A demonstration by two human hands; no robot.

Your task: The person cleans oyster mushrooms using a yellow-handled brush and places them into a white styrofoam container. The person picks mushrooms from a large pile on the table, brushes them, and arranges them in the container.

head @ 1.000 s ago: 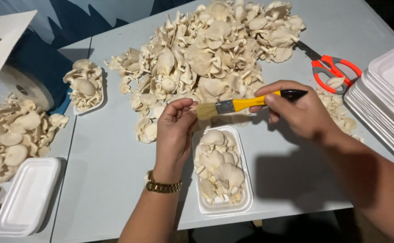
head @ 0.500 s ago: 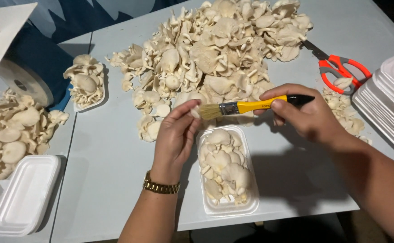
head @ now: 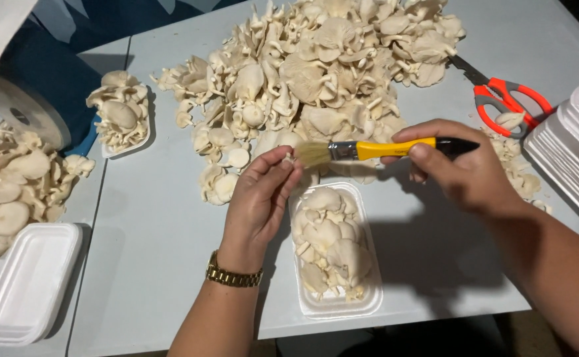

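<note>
Pinching a small pale mushroom piece [head: 289, 158] between thumb and fingertips, the left hand [head: 257, 201] held it up just above the near white foam tray of oyster mushrooms [head: 332, 254], so anything brushed off would fall clear of the big heap. The left grip was narrow and closed on that piece. The right hand [head: 458, 168] was wrapped around the yellow-and-black handled paintbrush [head: 382, 149], which lay level with its pale bristles touching the piece; that grip was closed firmly on the handle near its dark end, which seemed to give a light, sweeping reach.

The large loose pile of cream oyster mushrooms [head: 316, 73] spread across the far middle of the pale grey bench [head: 157, 238], within easy reach of both hands. A second small tray heaped with mushrooms [head: 121, 116] sat to the far left, and another mass of mushrooms [head: 11, 185] lay at the left edge beside an upturned empty white foam tray [head: 28, 281]. The red-handled scissors [head: 504, 96] rested far right, next to a stack of white foam trays [head: 577, 155], kept out of the working space but close by. A gold-coloured wristwatch [head: 233, 276] circled the left wrist.
</note>
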